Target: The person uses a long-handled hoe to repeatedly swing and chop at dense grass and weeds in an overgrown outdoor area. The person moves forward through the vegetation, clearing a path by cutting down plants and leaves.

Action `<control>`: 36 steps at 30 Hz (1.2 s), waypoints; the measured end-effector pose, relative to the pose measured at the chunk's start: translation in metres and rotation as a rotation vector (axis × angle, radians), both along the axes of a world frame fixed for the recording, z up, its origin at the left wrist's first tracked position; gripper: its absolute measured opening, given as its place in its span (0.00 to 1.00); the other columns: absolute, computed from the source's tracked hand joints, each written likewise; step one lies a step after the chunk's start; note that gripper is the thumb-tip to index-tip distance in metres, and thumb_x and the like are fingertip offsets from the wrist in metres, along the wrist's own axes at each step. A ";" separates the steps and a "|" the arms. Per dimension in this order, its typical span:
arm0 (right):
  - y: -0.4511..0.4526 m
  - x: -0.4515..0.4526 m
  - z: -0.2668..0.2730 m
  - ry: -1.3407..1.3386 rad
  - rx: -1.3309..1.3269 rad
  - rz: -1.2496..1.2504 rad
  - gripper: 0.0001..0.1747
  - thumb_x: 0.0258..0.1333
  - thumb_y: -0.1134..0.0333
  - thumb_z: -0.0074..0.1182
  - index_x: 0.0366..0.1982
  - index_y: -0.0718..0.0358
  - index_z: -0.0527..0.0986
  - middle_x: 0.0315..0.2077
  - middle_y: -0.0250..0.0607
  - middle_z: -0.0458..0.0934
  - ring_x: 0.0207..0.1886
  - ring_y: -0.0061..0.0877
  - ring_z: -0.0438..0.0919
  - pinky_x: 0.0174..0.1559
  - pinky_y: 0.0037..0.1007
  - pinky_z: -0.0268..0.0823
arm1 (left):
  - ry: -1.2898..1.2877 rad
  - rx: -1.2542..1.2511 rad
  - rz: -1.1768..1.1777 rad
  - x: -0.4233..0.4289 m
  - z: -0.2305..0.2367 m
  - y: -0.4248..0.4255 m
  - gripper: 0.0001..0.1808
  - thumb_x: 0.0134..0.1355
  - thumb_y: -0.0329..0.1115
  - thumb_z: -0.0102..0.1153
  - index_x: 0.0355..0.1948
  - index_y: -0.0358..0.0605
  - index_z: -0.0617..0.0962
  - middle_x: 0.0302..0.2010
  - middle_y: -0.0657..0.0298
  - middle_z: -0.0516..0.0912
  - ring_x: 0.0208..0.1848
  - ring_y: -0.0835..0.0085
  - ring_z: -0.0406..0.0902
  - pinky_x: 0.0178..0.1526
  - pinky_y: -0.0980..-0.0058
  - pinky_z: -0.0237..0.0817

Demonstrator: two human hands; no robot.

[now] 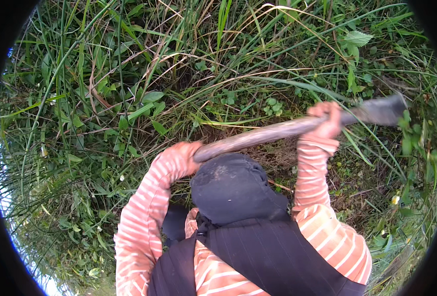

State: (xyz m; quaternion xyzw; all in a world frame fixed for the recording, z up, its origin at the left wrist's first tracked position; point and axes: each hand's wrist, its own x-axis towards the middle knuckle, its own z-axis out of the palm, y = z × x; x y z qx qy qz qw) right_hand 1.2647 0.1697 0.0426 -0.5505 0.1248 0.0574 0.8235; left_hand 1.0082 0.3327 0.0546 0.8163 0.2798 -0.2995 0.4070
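Observation:
A long-handled tool with a broad grey metal blade, which looks like a hoe (268,135), lies slantwise across the view, its blade to the right and blurred. My left hand (187,153) is closed around the butt of the wooden handle. Near the metal head, my right hand (325,116) grips the same handle. Both arms wear orange-and-white striped sleeves. Just below the handle is a rounded form in dark cloth (237,188); I cannot tell exactly what it is. Dark pinstriped cloth (255,251) crosses the striped shirt.
Dense green grass (159,44) and leafy weeds surround me on all sides, with long blades crossing near the metal head. A patch of brownish soil and dry plant matter (279,153) shows under the handle. Leafy stems (411,137) stand close by the blade.

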 end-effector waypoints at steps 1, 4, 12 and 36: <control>0.037 -0.021 -0.013 0.256 -0.250 0.201 0.08 0.53 0.66 0.49 0.25 0.59 0.65 0.16 0.33 0.67 0.19 0.21 0.68 0.18 0.25 0.65 | 0.115 -0.069 0.219 -0.036 0.017 -0.007 0.19 0.49 0.43 0.61 0.38 0.43 0.76 0.31 0.53 0.81 0.34 0.57 0.79 0.38 0.66 0.70; 0.122 -0.110 -0.070 0.531 -0.604 0.998 0.11 0.55 0.67 0.49 0.34 0.68 0.66 0.16 0.38 0.70 0.17 0.25 0.71 0.19 0.27 0.67 | 0.707 -0.172 0.783 -0.134 0.038 -0.066 0.27 0.44 0.41 0.67 0.43 0.37 0.77 0.29 0.55 0.81 0.29 0.65 0.79 0.35 0.70 0.71; 0.115 -0.144 -0.161 1.060 0.127 0.912 0.07 0.46 0.72 0.52 0.26 0.65 0.65 0.14 0.41 0.68 0.16 0.33 0.70 0.22 0.37 0.67 | 0.426 0.107 0.783 -0.182 0.016 -0.137 0.27 0.39 0.42 0.70 0.40 0.40 0.77 0.32 0.53 0.81 0.36 0.64 0.78 0.41 0.66 0.67; 0.165 -0.251 -0.172 1.126 -0.492 1.378 0.08 0.55 0.65 0.53 0.27 0.62 0.71 0.17 0.32 0.69 0.20 0.24 0.70 0.25 0.33 0.69 | 0.479 0.223 1.071 -0.206 0.012 -0.232 0.24 0.43 0.45 0.69 0.35 0.38 0.76 0.24 0.56 0.80 0.28 0.65 0.79 0.31 0.71 0.68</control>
